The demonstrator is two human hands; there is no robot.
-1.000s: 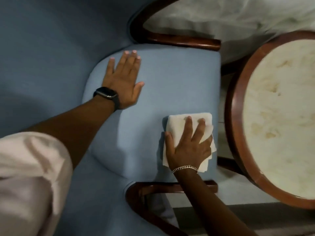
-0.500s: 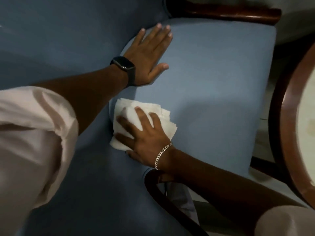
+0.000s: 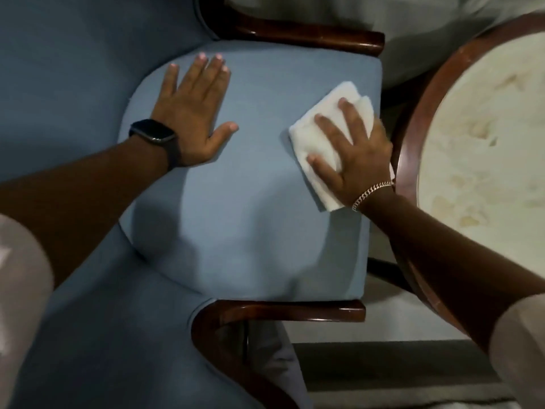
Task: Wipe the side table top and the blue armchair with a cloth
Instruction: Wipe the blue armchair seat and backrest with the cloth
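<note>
Since half a second ago the cloth (image 3: 321, 143) has swept from the seat's inner edge, near the chair back, to its front edge beside the side table (image 3: 477, 160). Right hand (image 3: 354, 152): fingers spread, pressed flat on the folded cloth, no pinch. Left hand (image 3: 191, 113): fingers nearly together, thumb out, palm flat near the seat's far corner, bracing. Blue armchair (image 3: 236, 219) seat wipe under way; back and wooden arms apparently remain. Whether the side table top is already wiped cannot be told.
</note>
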